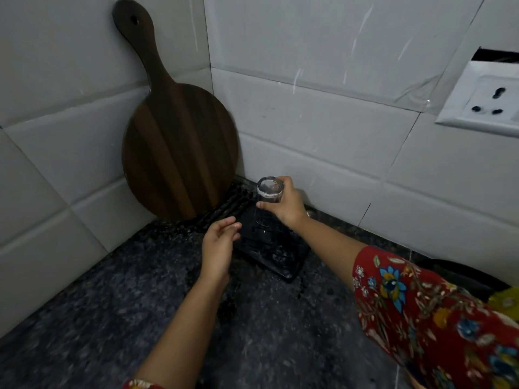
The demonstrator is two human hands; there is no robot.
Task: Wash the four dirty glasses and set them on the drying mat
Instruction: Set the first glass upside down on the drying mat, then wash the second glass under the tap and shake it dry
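Note:
A clear glass [268,195] stands upside down, thick base up, over the black ribbed drying mat [280,259] in the counter's corner. My right hand [286,204] grips the glass from the right, fingers and thumb curled round its upper part. Whether the rim touches the mat I cannot tell. My left hand [220,240] hovers open just left of the mat, fingers relaxed, holding nothing. No other glass shows in view.
A dark round wooden cutting board [179,147] leans in the tiled corner, its lower edge at the back of the mat. The counter [112,318] is dark speckled stone. A white wall socket [486,102] is at the right. A dark edge [463,276] lies behind my right sleeve.

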